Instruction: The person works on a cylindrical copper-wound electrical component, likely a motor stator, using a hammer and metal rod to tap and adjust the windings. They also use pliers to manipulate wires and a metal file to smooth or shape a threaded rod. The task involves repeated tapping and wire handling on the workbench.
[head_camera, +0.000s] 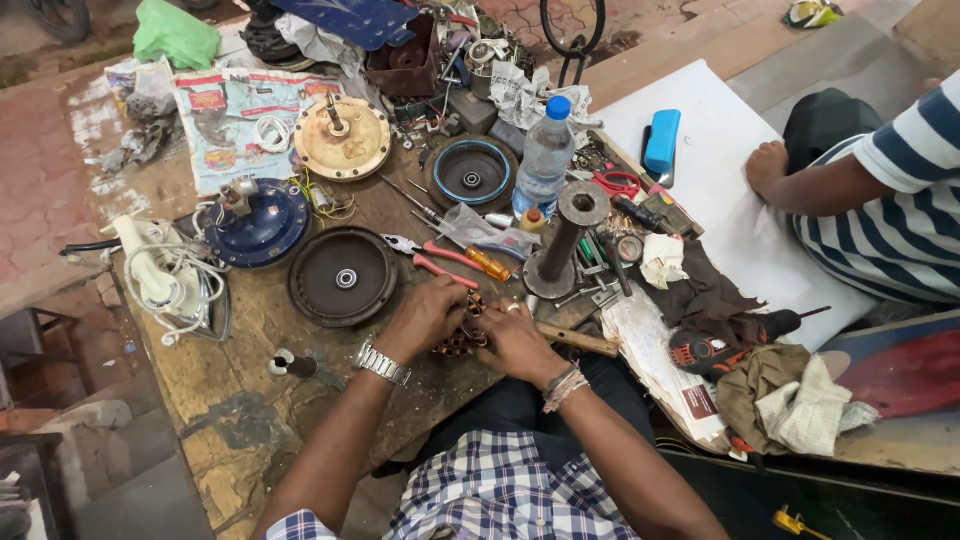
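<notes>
Checked shirt, near edge; both hands on a copper-wound coil.
Left hand (425, 318) and right hand (517, 343): each grip closed around the coil (462, 338) on the table (230, 370); dark round cover (343, 276) just left.

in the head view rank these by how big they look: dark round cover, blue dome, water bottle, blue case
1. dark round cover and blue dome, too alike to split
2. water bottle
3. blue case

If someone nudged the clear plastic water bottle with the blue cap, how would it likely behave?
The water bottle stands upright, tall and narrow, so a push near the cap would probably tip it. Being round, it would likely roll among the tools. Its thin clear plastic probably flexes under a squeeze.
</notes>
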